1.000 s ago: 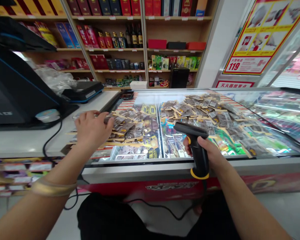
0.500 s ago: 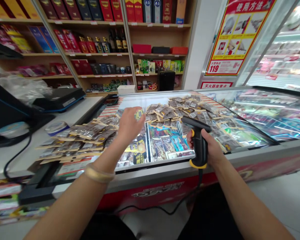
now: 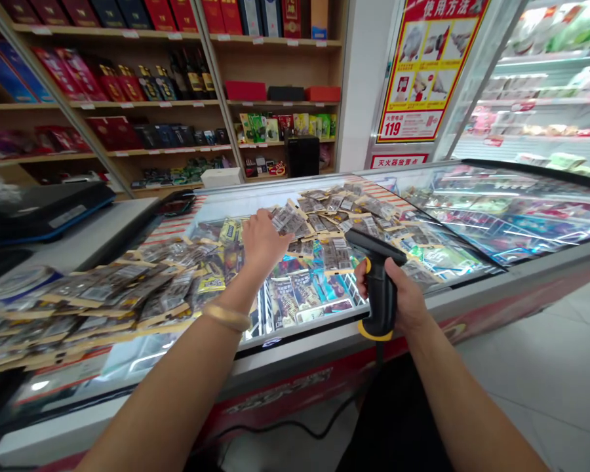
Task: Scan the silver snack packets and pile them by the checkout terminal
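on the left, a pile of packets spreads over the freezer. right of it, the left hand is at one packet beside a farther pile; whether its fingers grip i cannot tell. rightmost, the right hand is clamped round a scanner.

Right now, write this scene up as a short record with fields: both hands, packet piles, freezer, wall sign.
Left hand: at a packet of the right pile; grip unclear
Right hand: holding a black-and-yellow scanner
Left pile: similar packets, overlapping
Freezer: glass-topped, packaged goods visible inside
Wall sign: red and yellow, showing 119
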`<action>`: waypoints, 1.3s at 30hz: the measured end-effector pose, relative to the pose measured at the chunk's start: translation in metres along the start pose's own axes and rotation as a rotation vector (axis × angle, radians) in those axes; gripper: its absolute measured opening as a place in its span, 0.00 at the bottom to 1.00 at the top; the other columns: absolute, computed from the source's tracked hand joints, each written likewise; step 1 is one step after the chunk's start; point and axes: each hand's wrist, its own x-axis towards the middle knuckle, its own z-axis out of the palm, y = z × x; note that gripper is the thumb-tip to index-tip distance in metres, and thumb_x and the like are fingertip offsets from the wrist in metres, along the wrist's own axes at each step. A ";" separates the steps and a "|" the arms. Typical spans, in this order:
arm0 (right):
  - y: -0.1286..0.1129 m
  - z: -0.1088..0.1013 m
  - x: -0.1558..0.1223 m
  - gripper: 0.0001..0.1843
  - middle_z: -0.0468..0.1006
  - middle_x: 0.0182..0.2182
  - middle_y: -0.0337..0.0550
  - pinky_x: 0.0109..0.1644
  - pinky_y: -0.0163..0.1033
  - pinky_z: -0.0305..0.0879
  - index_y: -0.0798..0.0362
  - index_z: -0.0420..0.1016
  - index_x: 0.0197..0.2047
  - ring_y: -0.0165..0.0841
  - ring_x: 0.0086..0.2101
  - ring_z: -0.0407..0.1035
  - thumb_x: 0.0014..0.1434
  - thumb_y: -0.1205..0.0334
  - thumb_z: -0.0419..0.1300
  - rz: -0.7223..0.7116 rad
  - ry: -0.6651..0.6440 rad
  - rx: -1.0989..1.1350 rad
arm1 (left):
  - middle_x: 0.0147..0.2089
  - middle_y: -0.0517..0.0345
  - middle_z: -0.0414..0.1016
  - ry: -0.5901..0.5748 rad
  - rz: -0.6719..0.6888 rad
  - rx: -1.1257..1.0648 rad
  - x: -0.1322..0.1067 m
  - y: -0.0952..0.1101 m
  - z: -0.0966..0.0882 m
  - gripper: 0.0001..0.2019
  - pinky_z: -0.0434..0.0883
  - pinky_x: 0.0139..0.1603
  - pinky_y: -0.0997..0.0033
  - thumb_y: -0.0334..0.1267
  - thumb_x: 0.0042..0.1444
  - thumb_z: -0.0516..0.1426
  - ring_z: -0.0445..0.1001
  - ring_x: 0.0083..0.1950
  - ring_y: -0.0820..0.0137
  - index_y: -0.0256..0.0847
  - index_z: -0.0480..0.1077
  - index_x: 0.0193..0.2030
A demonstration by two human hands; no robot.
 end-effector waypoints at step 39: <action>0.001 0.004 -0.006 0.24 0.68 0.32 0.45 0.38 0.39 0.60 0.54 0.72 0.36 0.33 0.31 0.61 0.58 0.40 0.53 -0.039 -0.387 -0.262 | 0.41 0.52 0.75 -0.320 0.210 -0.393 -0.059 -0.015 0.008 0.16 0.69 0.40 0.64 0.42 0.53 0.56 0.74 0.39 0.64 0.40 0.64 0.48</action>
